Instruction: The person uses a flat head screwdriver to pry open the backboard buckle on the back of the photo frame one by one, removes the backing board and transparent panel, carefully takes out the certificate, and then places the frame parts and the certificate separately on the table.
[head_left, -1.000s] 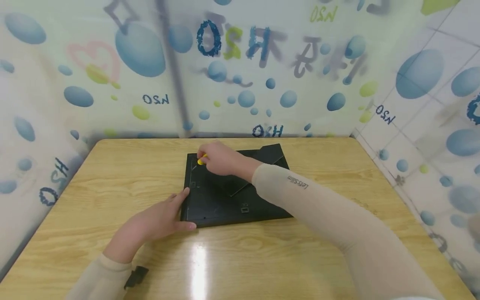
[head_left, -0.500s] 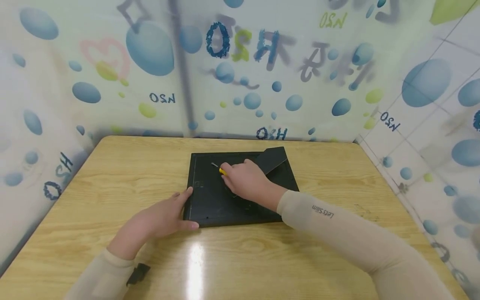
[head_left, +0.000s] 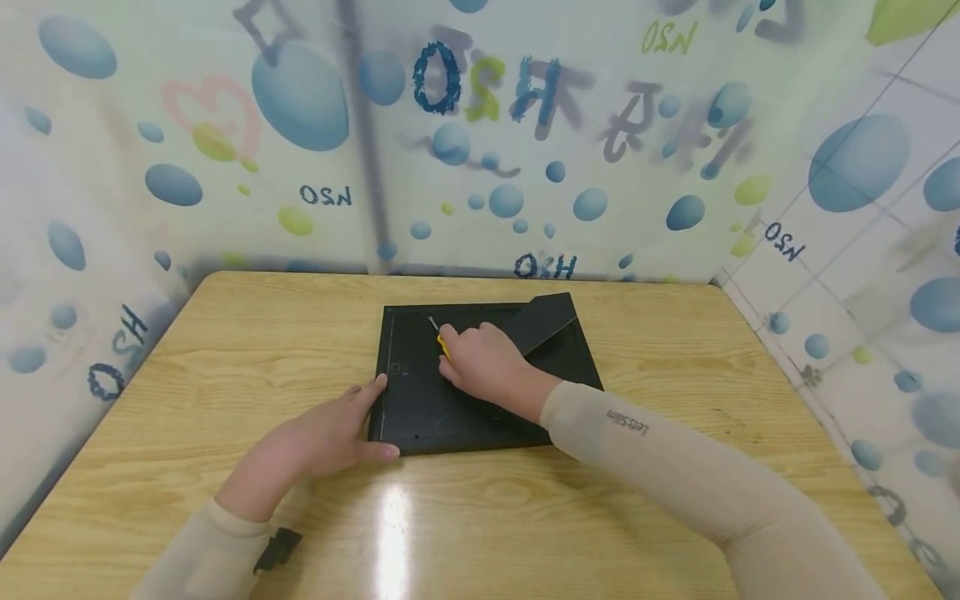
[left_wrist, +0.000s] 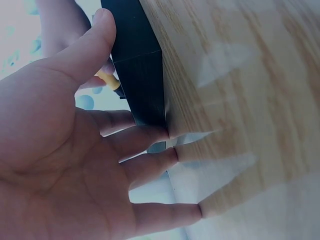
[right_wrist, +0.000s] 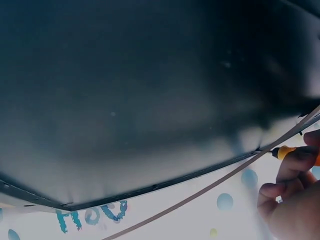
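Observation:
A black picture frame (head_left: 438,417) lies back side up on the table, its stand flap (head_left: 546,321) slanting across the far right corner. My right hand (head_left: 487,360) grips a screwdriver with a yellow handle (head_left: 444,343). Its thin metal shaft points at the frame's far left part; in the right wrist view the screwdriver (right_wrist: 284,151) has its tip at the rim of the backing. At the frame's left side rests my left hand (head_left: 322,435), thumb on the near corner. In the left wrist view the fingers of the left hand (left_wrist: 75,150) are straight, touching the frame's side and the table.
The wooden table (head_left: 247,350) carries the frame near its middle. A patterned wall covering (head_left: 480,167) rises behind the table's far edge and along both sides. A small dark piece (head_left: 277,548) hangs at the left sleeve.
My right hand has moved from the frame's far left corner toward me and right, then the screwdriver has turned to point more away from me. My left hand stays at the frame.

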